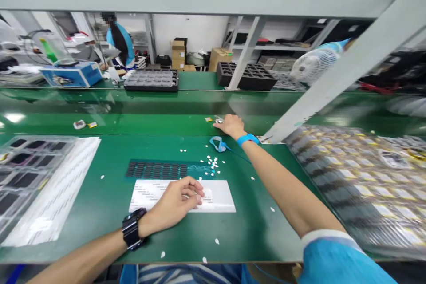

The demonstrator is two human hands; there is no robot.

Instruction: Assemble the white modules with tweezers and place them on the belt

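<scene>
My left hand (183, 196) rests over a white label sheet (221, 197) printed with short dark bars. Its fingers curl loosely, thumb and index apart, and nothing shows between them. A pale rounded patch lies by the fingertips. Farther out, my right hand (232, 125) reaches to the green belt, its fingertips closed on a small silver part (218, 120) beside a yellow tab (208, 119). Beyond the sheet is a strip with rows of black pieces (156, 170). Small white scraps (213, 163) are scattered near a blue strap loop (218, 144).
A similar silver part (79, 124) with a yellow tab sits on the belt at left. Clear trays of dark-screened pieces (20, 164) stand left; stacked trays of parts (359, 177) fill the right. A white post (299, 111) slants past my right arm. A person (120, 40) is behind.
</scene>
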